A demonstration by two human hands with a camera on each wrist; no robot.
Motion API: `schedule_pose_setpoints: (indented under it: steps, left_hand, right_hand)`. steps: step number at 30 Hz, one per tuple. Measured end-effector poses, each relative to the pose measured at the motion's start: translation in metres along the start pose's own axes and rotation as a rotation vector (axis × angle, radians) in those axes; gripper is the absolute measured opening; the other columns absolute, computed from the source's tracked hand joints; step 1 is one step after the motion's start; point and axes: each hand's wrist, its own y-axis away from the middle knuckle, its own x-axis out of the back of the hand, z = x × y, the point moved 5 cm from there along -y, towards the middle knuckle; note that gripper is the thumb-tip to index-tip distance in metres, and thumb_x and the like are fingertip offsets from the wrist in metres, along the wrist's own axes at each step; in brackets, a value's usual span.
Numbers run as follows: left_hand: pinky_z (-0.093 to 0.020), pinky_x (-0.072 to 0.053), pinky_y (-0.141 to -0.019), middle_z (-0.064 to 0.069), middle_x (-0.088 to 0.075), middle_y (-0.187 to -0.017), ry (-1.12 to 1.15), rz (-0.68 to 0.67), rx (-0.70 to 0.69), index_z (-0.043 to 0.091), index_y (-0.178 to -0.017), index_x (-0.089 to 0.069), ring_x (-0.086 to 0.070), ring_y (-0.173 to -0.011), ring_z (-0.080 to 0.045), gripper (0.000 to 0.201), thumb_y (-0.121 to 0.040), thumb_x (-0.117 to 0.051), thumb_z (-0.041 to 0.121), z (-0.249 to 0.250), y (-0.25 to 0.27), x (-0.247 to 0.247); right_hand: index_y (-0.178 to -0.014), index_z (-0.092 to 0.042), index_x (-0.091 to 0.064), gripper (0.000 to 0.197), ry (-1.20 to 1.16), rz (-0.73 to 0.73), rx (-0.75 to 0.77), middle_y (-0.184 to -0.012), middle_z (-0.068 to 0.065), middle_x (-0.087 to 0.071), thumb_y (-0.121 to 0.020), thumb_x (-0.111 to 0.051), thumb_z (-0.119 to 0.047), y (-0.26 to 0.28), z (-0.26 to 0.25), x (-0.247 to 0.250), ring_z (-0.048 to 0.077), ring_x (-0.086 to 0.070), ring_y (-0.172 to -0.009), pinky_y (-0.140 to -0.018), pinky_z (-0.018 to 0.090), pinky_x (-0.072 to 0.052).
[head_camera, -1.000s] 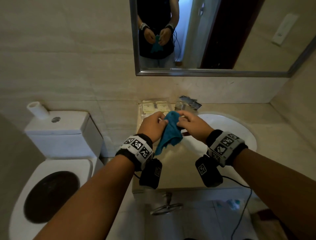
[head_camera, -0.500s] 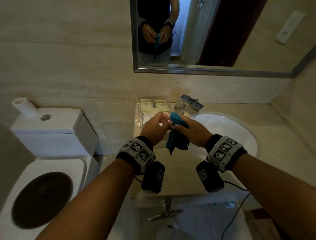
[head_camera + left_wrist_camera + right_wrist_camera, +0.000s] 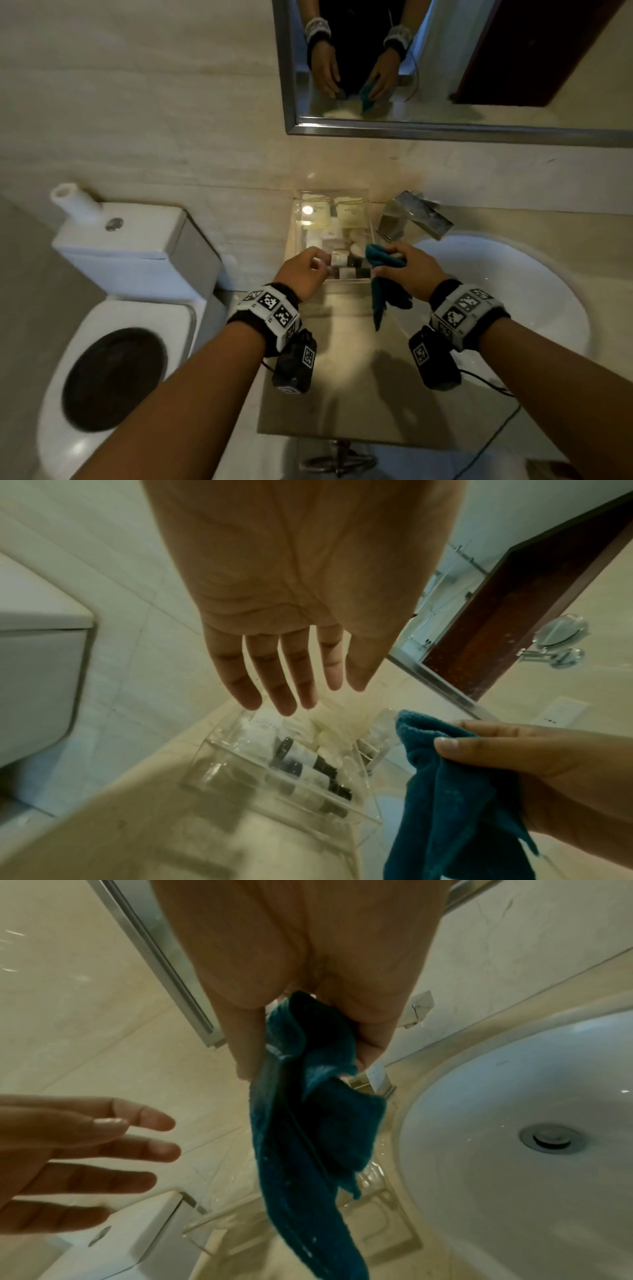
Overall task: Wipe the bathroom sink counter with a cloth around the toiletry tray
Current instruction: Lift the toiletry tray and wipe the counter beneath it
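Observation:
A teal cloth (image 3: 378, 301) hangs crumpled from my right hand (image 3: 407, 270), which grips its top edge just above the right front corner of the clear toiletry tray (image 3: 298, 233). The cloth (image 3: 301, 1150) dangles over the beige counter (image 3: 342, 377), between tray and sink. My left hand (image 3: 303, 270) hovers over the tray's front left part, holding nothing. In the left wrist view its fingers (image 3: 281, 669) are straight and spread above the tray (image 3: 212, 772), which holds small bottles and sachets. I cannot tell whether the left hand touches the tray.
A white sink basin (image 3: 513, 291) sits right of the counter strip, with a chrome faucet (image 3: 411, 219) behind it next to the tray. A toilet (image 3: 120, 342) and its cistern (image 3: 137, 253) stand to the left. A mirror (image 3: 445, 68) hangs on the back wall.
My left hand has let go of the cloth and opened over the tray. Both hands have moved forward and down toward the tray; the cloth now hangs from the right hand alone.

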Motion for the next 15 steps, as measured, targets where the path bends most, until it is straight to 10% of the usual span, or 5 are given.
schedule_pose_setpoints:
  steps: [15]
  left_hand:
    - [-0.03, -0.042, -0.091, -0.013, -0.053, -0.13, -0.073, -0.132, 0.071, 0.013, -0.13, -0.046, -0.053, -0.115, -0.028, 0.039, -0.094, -0.056, 0.022, -0.062, -0.077, 0.035]
  right_hand:
    - [-0.125, -0.014, -0.05, 0.034, 0.209, 0.156, -0.179, -0.124, 0.013, -0.059, -0.093, -0.054, -0.025, -0.053, 0.003, -0.009, 0.031, -0.054, -0.112, -0.087, 0.029, -0.038]
